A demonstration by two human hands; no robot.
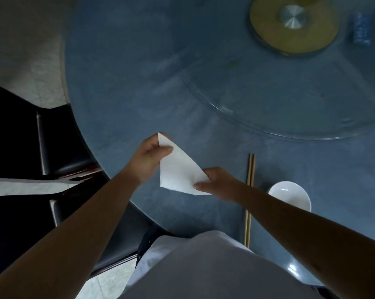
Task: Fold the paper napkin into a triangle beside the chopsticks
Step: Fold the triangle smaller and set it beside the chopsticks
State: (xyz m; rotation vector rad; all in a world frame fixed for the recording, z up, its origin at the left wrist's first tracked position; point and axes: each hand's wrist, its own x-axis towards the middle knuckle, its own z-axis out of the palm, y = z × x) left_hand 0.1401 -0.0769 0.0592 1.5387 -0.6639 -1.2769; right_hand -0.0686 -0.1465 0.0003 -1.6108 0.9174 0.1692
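Note:
A white paper napkin (178, 169) in a triangle shape is held just above the blue round table (139, 83). My left hand (148, 157) pinches its far top corner. My right hand (216, 183) pinches its near right corner. A pair of wooden chopsticks (249, 199) lies to the right of the napkin, pointing away from me, partly crossed by my right forearm.
A white bowl (290, 196) sits just right of the chopsticks. A glass turntable (290, 108) with a yellow hub (292, 26) covers the table's far right, with a blue packet (361, 29) on it. Black chairs (59, 147) stand at the left.

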